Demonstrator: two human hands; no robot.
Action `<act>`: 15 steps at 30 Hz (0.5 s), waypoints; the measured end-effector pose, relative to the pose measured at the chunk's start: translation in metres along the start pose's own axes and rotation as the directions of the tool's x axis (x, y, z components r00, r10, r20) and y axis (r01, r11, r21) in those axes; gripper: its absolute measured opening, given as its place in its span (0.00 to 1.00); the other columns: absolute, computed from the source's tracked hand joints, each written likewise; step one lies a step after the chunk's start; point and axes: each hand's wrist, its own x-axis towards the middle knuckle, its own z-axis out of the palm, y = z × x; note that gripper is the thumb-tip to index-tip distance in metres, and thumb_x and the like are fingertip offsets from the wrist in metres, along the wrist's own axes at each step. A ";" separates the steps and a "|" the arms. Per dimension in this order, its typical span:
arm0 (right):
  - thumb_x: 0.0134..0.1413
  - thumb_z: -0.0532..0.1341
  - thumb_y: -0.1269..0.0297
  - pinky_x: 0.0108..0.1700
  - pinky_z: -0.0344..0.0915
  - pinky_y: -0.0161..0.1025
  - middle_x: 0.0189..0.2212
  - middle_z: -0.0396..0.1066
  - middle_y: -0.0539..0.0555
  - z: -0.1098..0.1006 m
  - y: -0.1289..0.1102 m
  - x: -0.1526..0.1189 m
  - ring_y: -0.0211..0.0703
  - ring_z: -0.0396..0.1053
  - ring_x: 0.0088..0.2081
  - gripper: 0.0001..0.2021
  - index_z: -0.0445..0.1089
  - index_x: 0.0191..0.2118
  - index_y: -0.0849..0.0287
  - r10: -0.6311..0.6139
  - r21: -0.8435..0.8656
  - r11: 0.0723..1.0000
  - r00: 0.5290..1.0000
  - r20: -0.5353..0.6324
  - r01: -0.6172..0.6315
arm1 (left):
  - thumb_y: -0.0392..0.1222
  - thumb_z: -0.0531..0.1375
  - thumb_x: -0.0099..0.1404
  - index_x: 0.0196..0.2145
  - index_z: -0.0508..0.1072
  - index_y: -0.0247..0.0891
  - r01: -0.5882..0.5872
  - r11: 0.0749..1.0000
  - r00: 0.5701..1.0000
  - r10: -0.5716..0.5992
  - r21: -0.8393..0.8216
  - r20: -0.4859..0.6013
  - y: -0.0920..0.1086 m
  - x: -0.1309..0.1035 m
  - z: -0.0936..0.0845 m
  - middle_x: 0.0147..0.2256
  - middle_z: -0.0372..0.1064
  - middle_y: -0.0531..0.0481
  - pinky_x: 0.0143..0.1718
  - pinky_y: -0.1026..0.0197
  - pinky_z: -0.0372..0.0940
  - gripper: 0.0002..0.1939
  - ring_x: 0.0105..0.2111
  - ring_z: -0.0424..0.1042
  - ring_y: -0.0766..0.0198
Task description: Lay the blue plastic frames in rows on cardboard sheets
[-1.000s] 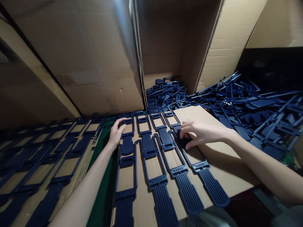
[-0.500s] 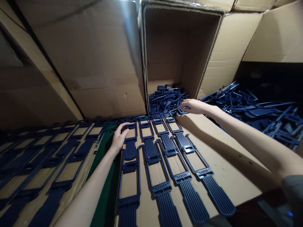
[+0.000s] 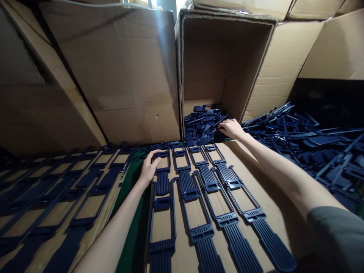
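Note:
Dark blue plastic frames (image 3: 198,231) with ribbed ends lie in rows on a cardboard sheet (image 3: 250,163) in front of me. At the upper left frame (image 3: 163,161) of these rows is my left hand (image 3: 149,167), its thumb and fingers apart around the frame's left edge. My right hand (image 3: 231,128) reaches to the heap of loose blue parts (image 3: 203,121) at the mouth of an open carton. Its fingers are bent down and pressed together at the heap's right side; what they grip is hidden.
The open carton (image 3: 210,60) stands behind the rows, beside a closed cardboard box (image 3: 136,83). More frames (image 3: 85,204) lie on cardboard at the left, past a green strip (image 3: 129,189). A large pile of blue parts (image 3: 321,142) fills the right.
My right hand has curled its fingers downward into the heap. The whole view has shifted slightly, while my left hand stays at the same frame.

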 end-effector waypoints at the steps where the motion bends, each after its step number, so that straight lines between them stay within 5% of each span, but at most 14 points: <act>1: 0.58 0.52 0.64 0.48 0.54 0.47 0.40 0.73 0.59 -0.005 0.003 -0.001 0.51 0.66 0.44 0.13 0.73 0.40 0.58 0.008 -0.006 1.000 1.000 -0.021 -0.008 | 0.44 0.56 0.58 0.44 0.70 0.40 0.000 1.000 1.000 0.000 0.000 0.000 0.001 0.000 0.000 0.49 0.68 0.46 0.58 0.49 0.55 0.16 0.53 0.65 0.52; 6: 0.61 0.49 0.62 0.48 0.56 0.47 0.40 0.71 0.61 -0.032 0.010 -0.014 0.52 0.66 0.43 0.14 0.71 0.41 0.59 0.061 0.061 0.997 0.963 -0.261 -0.047 | 0.44 0.56 0.57 0.44 0.71 0.40 -0.002 1.000 1.000 0.002 0.013 -0.008 0.001 0.000 0.000 0.49 0.68 0.46 0.58 0.50 0.55 0.17 0.53 0.64 0.52; 10: 0.60 0.51 0.58 0.45 0.61 0.46 0.38 0.71 0.59 -0.048 0.002 -0.033 0.51 0.67 0.40 0.12 0.69 0.38 0.57 0.271 0.352 0.931 0.823 -0.498 -0.094 | 0.45 0.55 0.58 0.45 0.70 0.40 0.000 1.000 1.000 0.000 0.015 -0.005 0.000 0.000 0.000 0.50 0.68 0.45 0.56 0.50 0.57 0.17 0.53 0.65 0.52; 12: 0.60 0.52 0.55 0.43 0.64 0.45 0.36 0.71 0.58 -0.056 -0.005 -0.045 0.49 0.68 0.38 0.12 0.67 0.38 0.56 0.417 0.541 0.836 0.747 -0.517 -0.093 | 0.45 0.55 0.58 0.45 0.70 0.39 0.000 1.000 1.000 0.000 0.022 -0.004 0.002 0.000 0.000 0.49 0.68 0.45 0.56 0.50 0.57 0.17 0.53 0.65 0.52; 15: 0.61 0.50 0.50 0.41 0.66 0.45 0.35 0.72 0.55 -0.070 -0.015 -0.066 0.48 0.69 0.37 0.15 0.67 0.38 0.55 0.526 0.720 0.692 0.717 -0.457 -0.049 | 0.45 0.55 0.57 0.44 0.70 0.39 0.000 0.999 1.000 0.001 0.044 -0.011 0.007 -0.001 0.001 0.49 0.68 0.46 0.57 0.51 0.55 0.17 0.53 0.64 0.52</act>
